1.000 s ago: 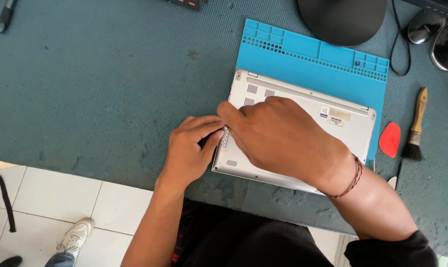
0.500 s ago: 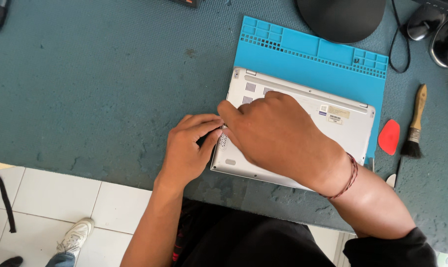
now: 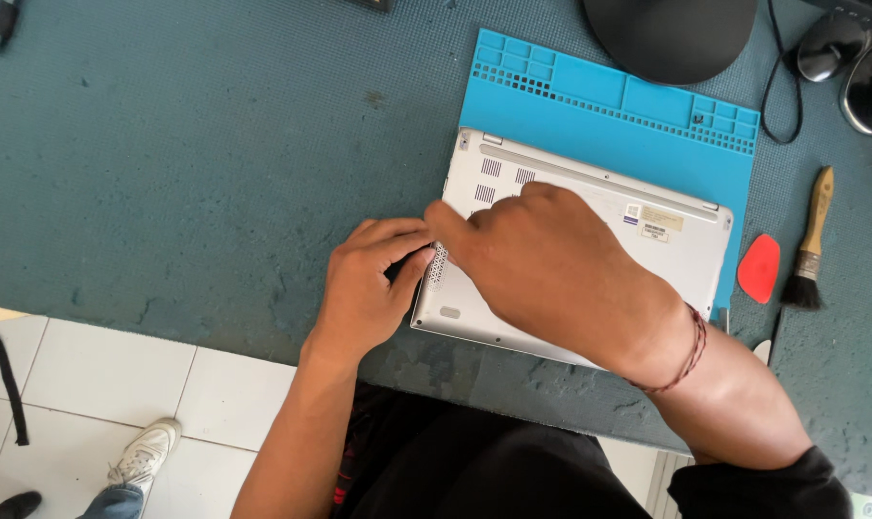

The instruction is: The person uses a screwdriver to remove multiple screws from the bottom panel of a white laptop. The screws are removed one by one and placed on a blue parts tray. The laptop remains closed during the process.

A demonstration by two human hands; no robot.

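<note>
A silver laptop (image 3: 667, 245) lies bottom side up on a blue work mat (image 3: 590, 96), with its vents toward the far edge. My left hand (image 3: 364, 288) is curled against the laptop's left edge, next to a perforated grille. It pinches a small dark thing between thumb and fingers, and I cannot tell what that thing is. My right hand (image 3: 551, 269) lies palm down over the middle of the laptop's base. Its thumb reaches to the left edge and touches my left fingers. A red cord is around the right wrist.
A red triangular pick (image 3: 760, 269) and a wooden-handled brush (image 3: 809, 255) lie right of the laptop. A black round base (image 3: 672, 29), cables and headphones (image 3: 854, 62) are at the back right. The teal table's (image 3: 186, 163) front edge runs just below my hands, with tiled floor beyond.
Both hands stay at the laptop's left edge with hardly any shift. The laptop and the tools have not moved.
</note>
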